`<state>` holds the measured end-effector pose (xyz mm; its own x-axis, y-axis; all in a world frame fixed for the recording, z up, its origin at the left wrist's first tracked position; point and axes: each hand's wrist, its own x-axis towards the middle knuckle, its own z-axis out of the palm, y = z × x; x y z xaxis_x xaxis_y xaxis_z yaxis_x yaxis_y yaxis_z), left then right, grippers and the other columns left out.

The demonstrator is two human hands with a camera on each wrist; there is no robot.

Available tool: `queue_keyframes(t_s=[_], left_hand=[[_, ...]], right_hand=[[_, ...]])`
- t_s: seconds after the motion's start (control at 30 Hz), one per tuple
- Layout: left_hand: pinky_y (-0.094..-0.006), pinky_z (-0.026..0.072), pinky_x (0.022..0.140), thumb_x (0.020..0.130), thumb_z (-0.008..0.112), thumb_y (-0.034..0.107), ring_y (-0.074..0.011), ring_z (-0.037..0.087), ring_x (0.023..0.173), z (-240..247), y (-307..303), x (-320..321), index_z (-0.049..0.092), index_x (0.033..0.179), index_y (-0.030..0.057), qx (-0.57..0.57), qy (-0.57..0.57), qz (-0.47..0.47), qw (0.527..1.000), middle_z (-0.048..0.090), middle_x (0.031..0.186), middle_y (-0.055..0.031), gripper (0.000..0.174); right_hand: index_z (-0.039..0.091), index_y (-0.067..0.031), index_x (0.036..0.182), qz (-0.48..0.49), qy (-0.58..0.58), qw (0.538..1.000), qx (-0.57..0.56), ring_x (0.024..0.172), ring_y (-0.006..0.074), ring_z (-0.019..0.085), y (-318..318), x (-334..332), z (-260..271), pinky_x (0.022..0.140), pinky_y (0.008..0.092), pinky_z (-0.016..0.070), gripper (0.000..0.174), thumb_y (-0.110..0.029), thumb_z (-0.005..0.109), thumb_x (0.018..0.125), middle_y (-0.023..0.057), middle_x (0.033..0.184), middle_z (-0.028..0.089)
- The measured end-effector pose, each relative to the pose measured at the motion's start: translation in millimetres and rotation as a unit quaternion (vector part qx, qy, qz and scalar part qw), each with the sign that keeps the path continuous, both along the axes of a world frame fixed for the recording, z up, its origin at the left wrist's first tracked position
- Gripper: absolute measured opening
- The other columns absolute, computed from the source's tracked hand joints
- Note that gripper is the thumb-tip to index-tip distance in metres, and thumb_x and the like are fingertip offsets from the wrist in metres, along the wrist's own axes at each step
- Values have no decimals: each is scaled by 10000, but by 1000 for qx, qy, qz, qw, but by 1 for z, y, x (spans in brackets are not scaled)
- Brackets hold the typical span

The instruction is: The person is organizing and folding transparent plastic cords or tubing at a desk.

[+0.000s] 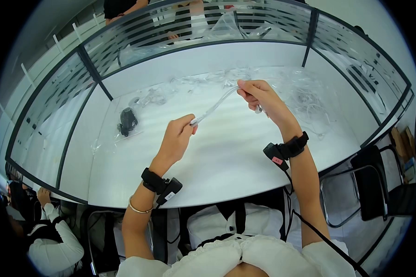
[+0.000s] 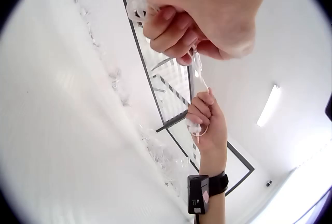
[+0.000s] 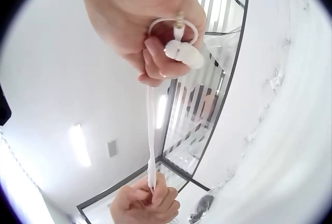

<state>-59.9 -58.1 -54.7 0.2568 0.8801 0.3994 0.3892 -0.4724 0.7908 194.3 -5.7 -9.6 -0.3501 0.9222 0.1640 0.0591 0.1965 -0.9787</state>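
White wired earphones point(image 1: 223, 100) stretch in a bundled strand between both hands, above the white table. My left hand point(image 1: 174, 136) grips the lower left end of the strand; a white loop point(image 2: 136, 9) sticks out beside its fingers in the left wrist view. My right hand point(image 1: 265, 100) holds the upper right end with curled fingers. Out of that hand, in the right wrist view, come a white earbud point(image 3: 185, 54) and a gold-tipped plug point(image 3: 179, 23) with a small loop of wire. The parts inside both fists are hidden.
A black item in clear wrap point(image 1: 127, 121) lies on the table point(image 1: 217, 171) at the left. Clear plastic bags with white cables point(image 1: 308, 99) lie at the right, more along the back. Glass-topped partitions point(image 1: 203, 51) enclose the table; a chair point(image 1: 370, 184) stands at the right.
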Motion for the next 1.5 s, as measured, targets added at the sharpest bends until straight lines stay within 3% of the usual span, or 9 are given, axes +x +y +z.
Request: queue_keyframes(t_s=[0.17, 0.37, 0.63, 0.83, 1.07, 1.17, 1.3, 1.37, 1.5], left_hand=[[-329, 272, 511, 948, 460, 229, -162, 269, 545, 4, -7, 7, 421, 754, -7, -79, 101, -11, 992, 304, 577, -81, 309], [-350, 293, 509, 960, 491, 277, -216, 279, 541, 7, -1, -11, 422, 775, -5, 38, 101, 70, 992, 326, 602, -145, 345], [-307, 229, 491, 934, 546, 269, -139, 226, 564, 20, 2, -28, 355, 710, 4, 68, 96, 129, 985, 255, 596, -58, 397], [-299, 227, 499, 927, 564, 282, -129, 218, 579, 16, 4, -28, 324, 688, 10, 53, 99, 129, 985, 233, 610, -43, 435], [-274, 194, 479, 970, 497, 352, -66, 203, 550, 2, 11, -13, 310, 610, 74, -67, -83, 90, 990, 240, 579, 61, 492], [-255, 166, 441, 976, 481, 358, -40, 198, 490, 10, 3, 0, 309, 593, 115, -134, -143, 77, 977, 241, 537, 74, 485], [-225, 116, 410, 962, 484, 414, -20, 182, 454, 11, -6, 16, 290, 628, 169, -215, -199, 21, 956, 247, 546, 85, 457], [-227, 117, 420, 953, 439, 409, -26, 180, 463, 13, -10, 21, 284, 634, 164, -245, -218, -19, 944, 245, 563, 79, 431], [-229, 122, 444, 904, 392, 353, -38, 163, 486, 12, -12, 19, 284, 679, 161, -268, -219, -69, 936, 236, 598, 72, 316]], right_hand=[[460, -112, 617, 3, 3, 999, 39, 529, 56, 345, 15, 3, -13, 549, 232, 356, 429, -417, 545, 907, -62, 576, 363], [486, -90, 615, 16, -114, 982, 152, 540, 63, 368, 15, 12, -17, 547, 241, 350, 435, -411, 551, 901, -50, 568, 377], [534, -57, 731, 150, -92, 983, 42, 520, 62, 372, 8, 13, -12, 591, 235, 468, 366, -357, 497, 936, -54, 556, 344], [519, -68, 728, 110, -80, 989, 58, 520, 56, 342, 12, 15, -14, 504, 241, 390, 357, -349, 484, 947, -71, 574, 322], [491, -99, 782, 61, 125, 990, -14, 498, 14, 218, -3, -21, -10, 431, 195, 180, 319, -349, 461, 977, -94, 589, 288], [529, -81, 819, 65, 170, 983, 21, 495, 13, 229, -18, -44, -9, 427, 194, 187, 302, -330, 465, 976, -90, 592, 311], [565, -30, 875, 56, 34, 981, 180, 591, 108, 447, -35, -67, -13, 560, 259, 380, 193, -175, 459, 947, 6, 669, 518], [562, -33, 877, 46, -13, 960, 275, 554, 97, 381, -31, -77, -25, 516, 259, 327, 208, -199, 474, 967, 22, 627, 473], [555, -17, 882, 27, -109, 954, 277, 539, 201, 451, -42, -74, -17, 526, 294, 364, 188, -177, 490, 953, 103, 649, 537]])
